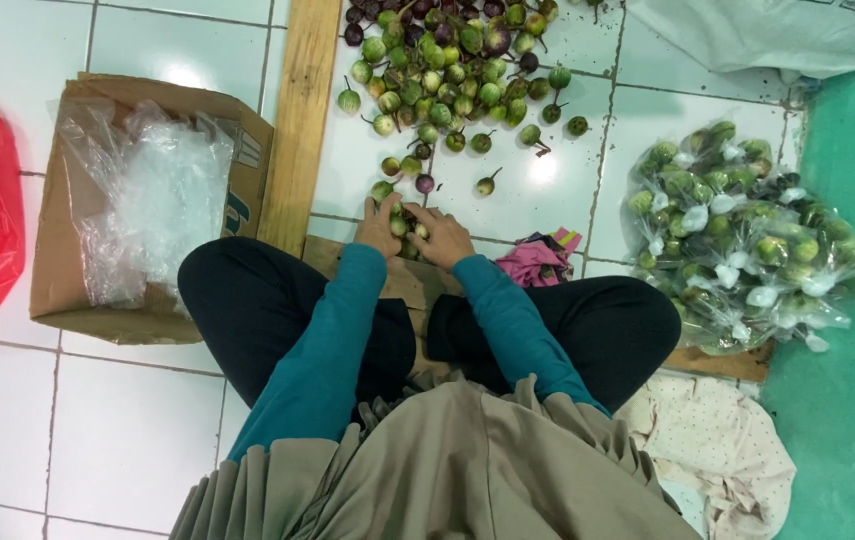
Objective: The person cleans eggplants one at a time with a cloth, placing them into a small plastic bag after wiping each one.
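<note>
A heap of small clear plastic bags, each tied off and filled with little round green fruits [743, 235], already lies on the white tiled floor [148, 420] to the person's right, at the edge of a green mat [848, 400]; that much of the packing looks done. What is left is large: a loose pile of small round green and purple eggplants with stems [448, 70] spreads across the tiles ahead, from the top of the view down to the hands; judging by the two heaps, the work seems perhaps half through. A brown cardboard box lined with crumpled clear plastic bags [148, 210] sits to the left, beside a long wooden plank [298, 110].

The left hand [378, 228] and the right hand [443, 238] lie close together on the floor just past the crossed legs; both are curled loosely, fingers bent, around a small cluster of green eggplants [403, 225] between them; the left covers some, the right cups the near side; whether a bag lies underneath I cannot tell.
</note>
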